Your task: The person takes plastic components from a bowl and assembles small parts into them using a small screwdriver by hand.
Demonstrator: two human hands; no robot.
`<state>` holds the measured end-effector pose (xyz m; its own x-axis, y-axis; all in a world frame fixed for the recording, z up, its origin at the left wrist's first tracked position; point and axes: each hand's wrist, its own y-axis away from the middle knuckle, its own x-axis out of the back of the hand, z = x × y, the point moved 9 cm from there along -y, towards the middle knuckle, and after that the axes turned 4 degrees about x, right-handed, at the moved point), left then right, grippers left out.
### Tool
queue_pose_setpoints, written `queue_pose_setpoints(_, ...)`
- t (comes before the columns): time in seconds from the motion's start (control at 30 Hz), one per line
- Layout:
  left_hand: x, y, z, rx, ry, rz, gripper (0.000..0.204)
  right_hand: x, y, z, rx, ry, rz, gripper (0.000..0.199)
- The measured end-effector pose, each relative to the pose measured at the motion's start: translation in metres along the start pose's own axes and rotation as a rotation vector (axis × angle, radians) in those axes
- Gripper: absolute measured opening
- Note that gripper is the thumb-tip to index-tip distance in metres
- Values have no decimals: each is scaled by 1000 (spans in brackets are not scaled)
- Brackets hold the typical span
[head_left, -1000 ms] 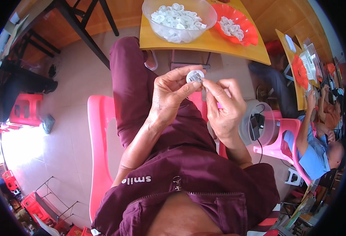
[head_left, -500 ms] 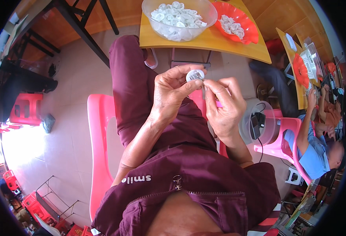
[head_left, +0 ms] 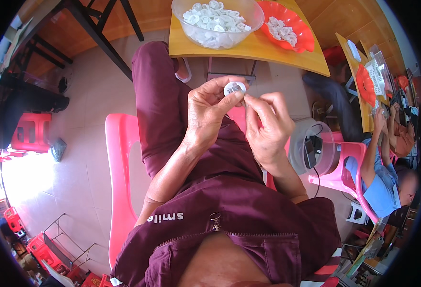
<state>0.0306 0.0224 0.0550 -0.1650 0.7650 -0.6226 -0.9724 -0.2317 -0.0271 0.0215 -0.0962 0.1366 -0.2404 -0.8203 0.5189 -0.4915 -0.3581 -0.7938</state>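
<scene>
A small round white plastic part with grey metal-looking pieces in its middle is pinched between the thumb and fingers of my left hand. My right hand is closed in a pinch, its fingertips at the lower right edge of that part. Whatever lies between those fingertips is too small to make out. Both hands are held above my lap. Beyond them, a clear plastic bowl full of similar white parts stands on a yellow table. Beside it, a red scalloped tray bears a smaller heap of white pieces.
To my right stands a clear tub with a black power adapter and its cord. A person in blue sits on a pink chair at another table. A dark table leg slants down at the far left.
Both hands have shifted slightly left, with the white part still in the left one. A bit of pink that showed beside my right fingers is out of sight now.
</scene>
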Motion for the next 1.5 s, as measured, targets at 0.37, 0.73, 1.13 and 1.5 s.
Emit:
queue_pose_setpoints(0.37,3,-2,-5,-10,22,29,22,-4,0,2,-3,20,-36,25)
queue_pose_setpoints(0.73,5,-3,-3,-29,4,37,22,-8,2,1,-18,14,-6,24)
queue_pose_setpoints(1.13,9,-4,-6,5,-24,41,24,-13,2,9,-64,35,-87,23)
queue_pose_setpoints(1.5,10,-6,-11,-11,-30,32,21,-13,2,10,-75,50,-95,22)
